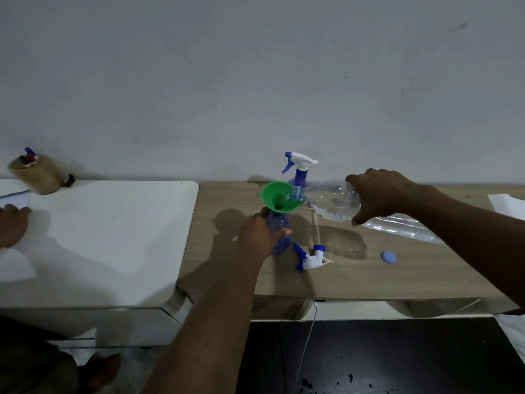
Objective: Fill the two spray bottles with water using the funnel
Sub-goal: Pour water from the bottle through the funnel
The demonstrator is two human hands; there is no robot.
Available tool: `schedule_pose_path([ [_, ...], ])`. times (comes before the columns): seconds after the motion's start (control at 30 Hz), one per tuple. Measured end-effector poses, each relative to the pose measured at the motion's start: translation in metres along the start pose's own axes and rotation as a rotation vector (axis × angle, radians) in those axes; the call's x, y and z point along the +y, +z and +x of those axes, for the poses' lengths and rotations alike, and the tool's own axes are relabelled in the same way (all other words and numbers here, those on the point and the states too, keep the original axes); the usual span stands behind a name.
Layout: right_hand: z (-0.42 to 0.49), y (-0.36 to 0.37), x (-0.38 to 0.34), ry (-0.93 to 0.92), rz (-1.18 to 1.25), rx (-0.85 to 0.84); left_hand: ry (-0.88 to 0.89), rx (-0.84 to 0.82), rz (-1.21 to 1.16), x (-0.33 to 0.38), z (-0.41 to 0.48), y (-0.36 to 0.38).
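— Dark floor shows nearest, with a thin white cable (308,334) hanging down from the front edge of the wooden surface (355,280). What lies on the near part of that surface?

— A loose spray head (311,258), white with blue parts, lies on its side with its thin tube running away toward the far side. Well to its right lies a round blue cap (388,257).

— And the hands?

— The left hand (260,234) is wrapped around the open spray bottle (279,231), a blue see-through one standing upright just left of the loose spray head. A green funnel (279,198) sits in its neck. The right hand (377,194) grips the base of a clear water bottle (331,201), which is tipped almost level so that its mouth lies over the funnel's right rim. Whether water is running I cannot tell.

— Anything behind them?

— The second spray bottle (300,169) stands upright just behind the funnel, close to the wall, its white and blue spray head on. Clear plastic wrap (403,226) lies on the surface below the right forearm.

— And on the left?

— A white surface (99,237) adjoins the wooden one. At its far left corner a tan holder (38,174) leans, with pens in it.
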State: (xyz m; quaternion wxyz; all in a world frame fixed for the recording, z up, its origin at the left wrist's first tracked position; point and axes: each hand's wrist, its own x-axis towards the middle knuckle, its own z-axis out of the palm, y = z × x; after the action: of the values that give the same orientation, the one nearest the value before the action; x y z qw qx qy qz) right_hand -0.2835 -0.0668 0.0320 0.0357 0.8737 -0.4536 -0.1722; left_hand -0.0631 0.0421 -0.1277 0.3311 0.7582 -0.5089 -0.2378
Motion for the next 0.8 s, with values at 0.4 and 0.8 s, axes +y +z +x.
schedule_pose_path([
  [0.4, 0.000, 0.000, 0.001, -0.011, -0.019, 0.007, 0.006, 0.013, 0.004, -0.004, 0.002, 0.004],
  [0.8, 0.003, 0.019, 0.008, -0.010, 0.152, 0.083, 0.037, 0.024, -0.044, -0.009, 0.003, 0.005],
])
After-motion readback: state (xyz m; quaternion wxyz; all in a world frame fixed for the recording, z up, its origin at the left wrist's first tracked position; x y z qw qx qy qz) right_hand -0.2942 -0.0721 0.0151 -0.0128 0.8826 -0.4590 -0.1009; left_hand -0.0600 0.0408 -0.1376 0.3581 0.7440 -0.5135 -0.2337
